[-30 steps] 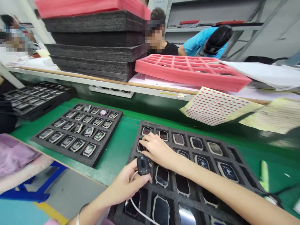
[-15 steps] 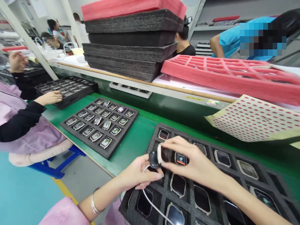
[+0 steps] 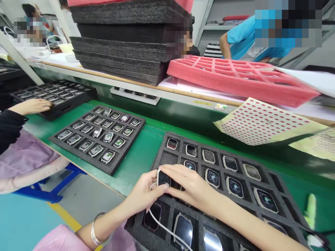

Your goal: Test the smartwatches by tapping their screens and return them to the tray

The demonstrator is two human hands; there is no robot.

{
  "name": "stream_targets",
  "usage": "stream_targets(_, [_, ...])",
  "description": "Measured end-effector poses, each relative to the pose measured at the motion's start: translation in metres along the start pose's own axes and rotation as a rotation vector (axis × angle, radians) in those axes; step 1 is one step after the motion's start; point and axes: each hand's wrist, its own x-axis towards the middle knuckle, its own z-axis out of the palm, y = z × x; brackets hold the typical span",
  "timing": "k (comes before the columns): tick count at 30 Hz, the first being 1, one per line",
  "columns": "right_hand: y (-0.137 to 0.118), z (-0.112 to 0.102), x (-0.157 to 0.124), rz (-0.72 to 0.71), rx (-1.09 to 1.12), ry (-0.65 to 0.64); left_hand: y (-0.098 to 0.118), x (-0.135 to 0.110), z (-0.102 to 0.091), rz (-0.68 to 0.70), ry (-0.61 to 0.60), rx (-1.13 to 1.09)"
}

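Between my two hands is a smartwatch case (image 3: 163, 178) without a strap, its dark screen tilted toward me. My right hand (image 3: 187, 183) grips it, thumb low and fingers along the top. Close against it, my left hand (image 3: 145, 190) is closed on a black square charger, now hidden behind the watch. From that hand a white cable (image 3: 164, 226) runs down over the tray. Both hands are above a dark grey foam tray (image 3: 181, 139) of watch cases in compartments. Several screens there are lit, such as this watch (image 3: 212, 177); others are dark.
Left of my tray lies a second foam tray (image 3: 112, 170) of watches. Beyond it, a co-worker's hand (image 3: 36, 105) rests at a stacked tray. A shelf behind holds black foam slabs (image 3: 117, 52) and a red foam tray (image 3: 235, 83). A spotted sheet (image 3: 259, 122) hangs below.
The watch in my right hand has come together with the black charger, covering it from view. The camera view has shifted right. The co-worker's hand has moved onto the stacked tray.
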Motion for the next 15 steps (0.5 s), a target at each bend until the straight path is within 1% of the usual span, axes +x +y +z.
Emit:
stream_targets(5, [-0.0042, 0.0051, -0.0017, -0.024, 0.042, 0.059, 0.0044, -0.0031, 0.0013, 0.021, -0.007, -0.016])
stream_targets(10, [-0.0074, 0.0063, 0.0007, 0.000, 0.066, 0.088, 0.0047, -0.0054, 0.0005, 0.010, -0.015, -0.021])
stream_targets(15, [-0.0100, 0.0054, -0.0012, 0.017, 0.071, 0.093, 0.0022, -0.0059, -0.0001, 0.071, -0.010, 0.021])
